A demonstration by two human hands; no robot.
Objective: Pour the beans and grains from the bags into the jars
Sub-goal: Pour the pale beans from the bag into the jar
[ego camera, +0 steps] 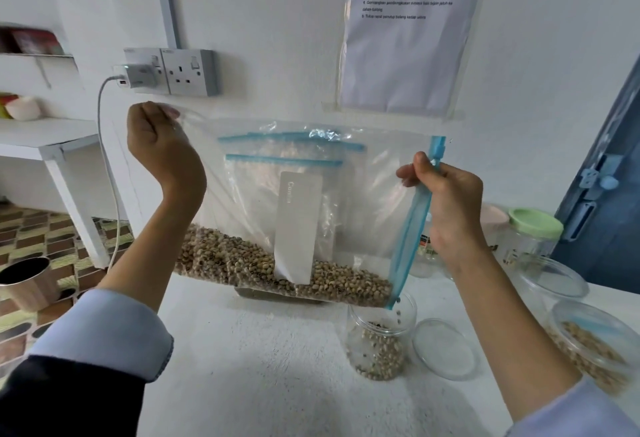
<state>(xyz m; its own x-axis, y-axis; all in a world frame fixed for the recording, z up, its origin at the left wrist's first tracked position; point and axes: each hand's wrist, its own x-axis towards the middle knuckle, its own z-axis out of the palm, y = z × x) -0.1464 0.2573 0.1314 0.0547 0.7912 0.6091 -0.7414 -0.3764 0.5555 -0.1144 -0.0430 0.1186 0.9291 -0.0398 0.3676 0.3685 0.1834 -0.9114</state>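
Left hand (157,145): raised high, wrist bent, fingers curled into a pinch at the top, back of hand toward the camera. Left forearm bare, pale blue cuff under dark sleeve. Right hand (446,201): lower, thumb and fingers closed in a pinch. Right forearm bare, pale sleeve at elbow.

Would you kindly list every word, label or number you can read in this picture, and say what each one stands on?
"Content": grey print on the white label strip of the zip bag, last letters faint.
Numbered list 1 to 5 on the sheet taped to the wall: too blurred to read.
Small label on the jar behind the right hand: too small to read.
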